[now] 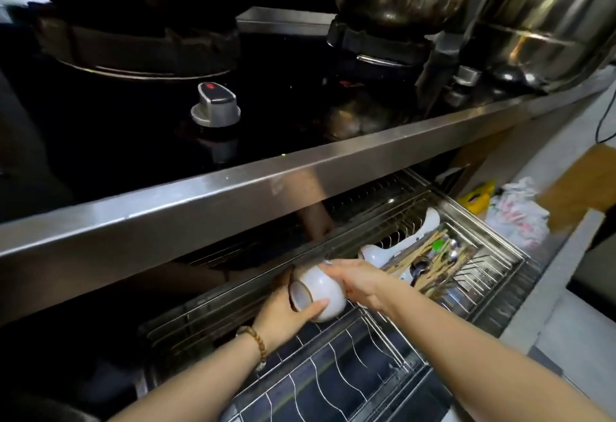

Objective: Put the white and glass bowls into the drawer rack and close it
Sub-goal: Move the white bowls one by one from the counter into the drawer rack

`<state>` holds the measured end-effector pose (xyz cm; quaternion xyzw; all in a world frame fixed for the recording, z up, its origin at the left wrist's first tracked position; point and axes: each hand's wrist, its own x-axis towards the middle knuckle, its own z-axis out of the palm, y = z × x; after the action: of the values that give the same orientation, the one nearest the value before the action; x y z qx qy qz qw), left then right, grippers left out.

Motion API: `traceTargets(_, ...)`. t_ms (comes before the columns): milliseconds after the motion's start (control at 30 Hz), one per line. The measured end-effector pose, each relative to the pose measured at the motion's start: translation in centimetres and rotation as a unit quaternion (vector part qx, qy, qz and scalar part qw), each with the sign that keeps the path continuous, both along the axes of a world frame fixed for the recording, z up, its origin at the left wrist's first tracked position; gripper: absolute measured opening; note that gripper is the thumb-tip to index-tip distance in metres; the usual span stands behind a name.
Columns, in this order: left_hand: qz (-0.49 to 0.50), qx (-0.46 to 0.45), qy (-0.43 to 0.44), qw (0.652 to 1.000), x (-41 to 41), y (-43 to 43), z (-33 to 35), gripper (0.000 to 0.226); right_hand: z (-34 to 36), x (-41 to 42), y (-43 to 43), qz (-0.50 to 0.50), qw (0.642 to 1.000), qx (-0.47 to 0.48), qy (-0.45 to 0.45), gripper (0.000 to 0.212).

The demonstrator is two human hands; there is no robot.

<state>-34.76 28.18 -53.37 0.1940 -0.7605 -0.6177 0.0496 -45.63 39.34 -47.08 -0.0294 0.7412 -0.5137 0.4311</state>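
A white bowl [321, 291] with a brown-edged foot is held on its side over the pulled-out wire drawer rack [333, 375]. My left hand [283, 315] grips it from below at the foot end. My right hand [356, 281] holds its far side from above. The bowl's lower edge touches or nearly touches the rack wires. Another white bowl [375, 253] lies further back in the rack. No glass bowl is visible.
A cutlery compartment [436, 265] with chopsticks and spoons sits at the rack's right. The steel counter edge [233, 195] overhangs the drawer. A stove knob [216, 105] and pots stand above. A yellow item [476, 198] and a cloth [516, 218] lie at right.
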Motion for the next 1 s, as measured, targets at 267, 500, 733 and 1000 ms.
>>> traceTargets(267, -0.015, 0.030, -0.026, 0.999, -0.3, 0.0, -3.0, 0.065, -2.1, 0.0, 0.5, 0.002, 1.000, 0.009, -0.019, 0.040)
traceTargets(500, -0.020, 0.012, -0.026, 0.999, -1.0, -0.1, -3.7, 0.058, -3.1, 0.1, 0.8, -0.014, 1.000, 0.004, 0.001, 0.037)
traceTargets(733, -0.003, 0.011, -0.047, 0.999, -1.3, 0.0, -4.1, 0.058, -3.3, -0.1, 0.8, -0.039, 0.997, 0.061, 0.037, 0.044)
traceTargets(1000, -0.036, -0.015, -0.078, 0.996, 1.1, 0.1, 0.7, 0.071, 1.6, 1.6, 2.9, -0.020, 0.988, 0.136, 0.077, 0.036)
